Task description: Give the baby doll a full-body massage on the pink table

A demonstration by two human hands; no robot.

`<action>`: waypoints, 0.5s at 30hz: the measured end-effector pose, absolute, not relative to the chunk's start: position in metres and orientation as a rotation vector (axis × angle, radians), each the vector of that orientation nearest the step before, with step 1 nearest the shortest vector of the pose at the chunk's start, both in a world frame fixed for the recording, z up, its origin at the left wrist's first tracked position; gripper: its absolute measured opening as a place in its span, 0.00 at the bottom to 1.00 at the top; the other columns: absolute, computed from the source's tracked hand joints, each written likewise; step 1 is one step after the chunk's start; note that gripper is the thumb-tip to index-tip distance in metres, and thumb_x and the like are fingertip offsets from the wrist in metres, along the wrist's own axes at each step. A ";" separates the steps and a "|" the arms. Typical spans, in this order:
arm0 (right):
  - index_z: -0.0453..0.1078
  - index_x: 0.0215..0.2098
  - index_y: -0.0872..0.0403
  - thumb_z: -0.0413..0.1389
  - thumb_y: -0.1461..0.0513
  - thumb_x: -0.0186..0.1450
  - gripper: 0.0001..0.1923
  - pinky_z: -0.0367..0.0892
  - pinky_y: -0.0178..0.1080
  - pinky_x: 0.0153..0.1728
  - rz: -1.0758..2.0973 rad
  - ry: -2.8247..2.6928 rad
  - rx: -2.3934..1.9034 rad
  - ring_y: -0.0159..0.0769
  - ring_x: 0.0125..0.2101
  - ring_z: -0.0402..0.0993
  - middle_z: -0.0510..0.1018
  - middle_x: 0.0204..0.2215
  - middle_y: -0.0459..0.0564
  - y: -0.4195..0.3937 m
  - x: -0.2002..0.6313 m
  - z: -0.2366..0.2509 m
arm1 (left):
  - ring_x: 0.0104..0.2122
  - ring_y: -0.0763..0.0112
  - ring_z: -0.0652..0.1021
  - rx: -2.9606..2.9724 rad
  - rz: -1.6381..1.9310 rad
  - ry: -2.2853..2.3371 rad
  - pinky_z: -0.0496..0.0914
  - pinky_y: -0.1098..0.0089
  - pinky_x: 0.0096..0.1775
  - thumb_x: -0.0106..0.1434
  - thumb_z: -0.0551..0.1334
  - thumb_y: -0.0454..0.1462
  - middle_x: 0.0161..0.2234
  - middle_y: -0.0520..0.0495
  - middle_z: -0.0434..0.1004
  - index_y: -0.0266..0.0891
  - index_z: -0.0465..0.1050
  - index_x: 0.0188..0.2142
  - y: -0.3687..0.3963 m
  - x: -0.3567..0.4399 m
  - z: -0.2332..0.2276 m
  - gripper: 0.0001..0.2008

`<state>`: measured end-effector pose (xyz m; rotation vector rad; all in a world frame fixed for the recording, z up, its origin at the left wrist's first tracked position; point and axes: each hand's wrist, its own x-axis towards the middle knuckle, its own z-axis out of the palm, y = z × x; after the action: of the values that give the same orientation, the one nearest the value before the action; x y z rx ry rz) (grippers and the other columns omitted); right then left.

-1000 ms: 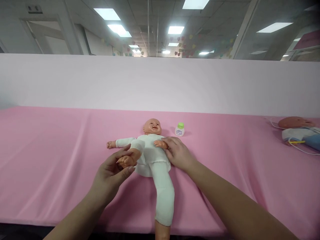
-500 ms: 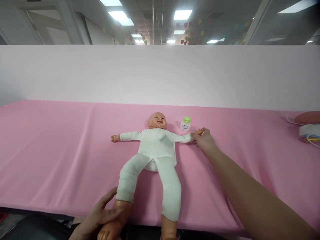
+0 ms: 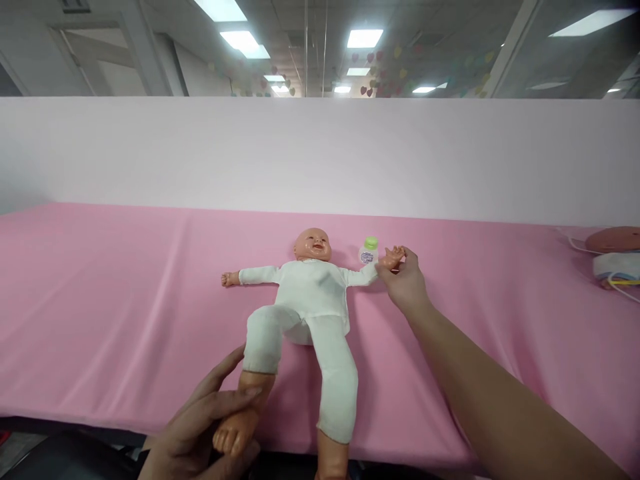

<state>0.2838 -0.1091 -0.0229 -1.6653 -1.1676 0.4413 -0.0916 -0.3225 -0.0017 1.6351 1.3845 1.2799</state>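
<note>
Doll (image 3: 310, 293) leg now bent up, foot gripped by left hand (image 3: 200, 433), wrist by right hand (image 3: 407, 283).

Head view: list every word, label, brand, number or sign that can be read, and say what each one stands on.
No text can be read here.
Small white bottle with a green cap: it carries a label with dark print, too small and blurred to read.
Grey sign plate above the door frame, top left: marks too blurred to read.
White cloth suit of the plastic baby doll: no print visible.
</note>
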 end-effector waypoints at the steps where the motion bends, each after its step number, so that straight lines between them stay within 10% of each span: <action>1: 0.53 0.72 0.51 0.65 0.50 0.61 0.47 0.77 0.47 0.46 0.424 -1.187 -1.592 0.49 0.47 0.82 0.80 0.54 0.58 -0.113 0.277 -0.020 | 0.62 0.41 0.76 1.653 1.263 1.352 0.79 0.57 0.53 0.51 0.78 0.43 0.65 0.44 0.74 0.52 0.87 0.43 -0.317 -0.090 0.001 0.18; 9: 0.77 0.51 0.46 0.61 0.61 0.66 0.15 0.73 0.53 0.51 0.063 -1.884 -1.137 0.48 0.47 0.79 0.84 0.47 0.50 -0.136 0.220 -0.015 | 0.70 0.42 0.63 1.742 1.246 1.203 0.74 0.54 0.59 0.59 0.73 0.40 0.66 0.42 0.72 0.51 0.86 0.48 -0.271 -0.066 0.016 0.16; 15: 0.79 0.55 0.45 0.56 0.67 0.70 0.19 0.70 0.56 0.54 -0.171 -2.221 -1.046 0.51 0.52 0.74 0.83 0.49 0.51 -0.137 0.211 -0.019 | 0.71 0.40 0.61 1.712 1.271 1.239 0.77 0.54 0.56 0.57 0.74 0.40 0.66 0.41 0.72 0.49 0.87 0.47 -0.246 -0.055 0.022 0.16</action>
<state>0.2107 -0.1368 -0.0195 -1.0455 -2.2210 -0.1707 -0.0553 -0.2457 0.0221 1.7125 1.2389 1.2708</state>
